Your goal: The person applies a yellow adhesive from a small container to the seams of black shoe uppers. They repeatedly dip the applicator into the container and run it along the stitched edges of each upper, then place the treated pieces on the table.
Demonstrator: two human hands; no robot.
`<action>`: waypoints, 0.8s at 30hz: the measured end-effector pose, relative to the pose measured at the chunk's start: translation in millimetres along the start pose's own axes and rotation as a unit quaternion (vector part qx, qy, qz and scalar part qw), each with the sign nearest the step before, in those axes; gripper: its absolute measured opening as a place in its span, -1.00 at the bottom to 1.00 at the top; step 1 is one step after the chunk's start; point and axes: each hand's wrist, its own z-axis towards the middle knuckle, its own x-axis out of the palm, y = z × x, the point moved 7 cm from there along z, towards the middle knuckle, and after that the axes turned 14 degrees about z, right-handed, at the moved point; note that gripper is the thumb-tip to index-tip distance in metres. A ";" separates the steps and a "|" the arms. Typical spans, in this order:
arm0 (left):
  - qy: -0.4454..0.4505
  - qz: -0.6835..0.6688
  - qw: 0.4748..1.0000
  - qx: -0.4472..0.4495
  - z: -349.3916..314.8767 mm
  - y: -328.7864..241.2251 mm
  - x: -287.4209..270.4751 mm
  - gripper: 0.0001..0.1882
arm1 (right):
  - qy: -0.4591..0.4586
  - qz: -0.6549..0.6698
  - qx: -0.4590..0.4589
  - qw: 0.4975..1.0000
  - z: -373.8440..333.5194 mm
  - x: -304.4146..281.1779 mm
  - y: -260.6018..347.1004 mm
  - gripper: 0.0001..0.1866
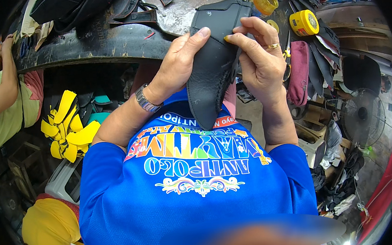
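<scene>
In front of my chest I hold a black leather shoe upper (211, 70), its wide end over the table edge and its narrower end hanging toward my shirt. My left hand (179, 61) is closed on its left edge, thumb on top. At the right edge my right hand (262, 57) grips with curled fingers, and one fingertip carries a dab of yellowish paste. What lies under the upper is hidden. Just beyond my right hand stands an open glass jar (266, 3) with amber-yellow contents.
A dark worktable (93, 45) holds black leather strips (135, 17). To the right are a yellow tub (304, 23), scissors (287, 62), a maroon pouch (299, 75) and stacked black pieces (324, 57). Yellow cut pieces (70, 128) lie left; a fan (363, 116) stands right. Two other people are at the left.
</scene>
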 end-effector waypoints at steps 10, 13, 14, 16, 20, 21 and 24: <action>0.011 -0.017 1.000 -0.003 0.2 2.0 2.4 -0.59 | -0.013 -0.007 0.012 1.000 -1.7 -0.5 -0.1 -0.58; 0.012 -0.010 1.000 -0.002 0.7 1.4 2.1 -0.59 | -0.013 -0.011 0.015 1.000 -2.1 -0.7 -0.9 -0.58; 0.012 -0.005 1.000 -0.003 1.1 1.0 1.8 -0.59 | -0.011 -0.015 0.013 1.000 -2.1 -0.5 -0.8 -0.58; 0.000 -0.003 1.000 -0.006 0.6 0.5 1.1 -0.57 | -0.011 -0.004 0.016 1.000 -2.7 -0.4 -1.5 -0.58; -0.026 -0.002 1.000 -0.007 -0.7 1.1 0.3 -0.56 | -0.003 0.001 0.001 1.000 -5.9 0.7 1.3 -0.57; -0.029 -0.002 1.000 -0.004 -0.4 0.9 -0.5 -0.56 | -0.003 0.002 -0.002 1.000 -7.0 0.9 1.8 -0.57; -0.030 -0.019 0.999 -0.008 -0.2 4.1 -1.8 -0.57 | -0.001 -0.002 -0.004 1.000 -9.8 1.3 1.9 -0.57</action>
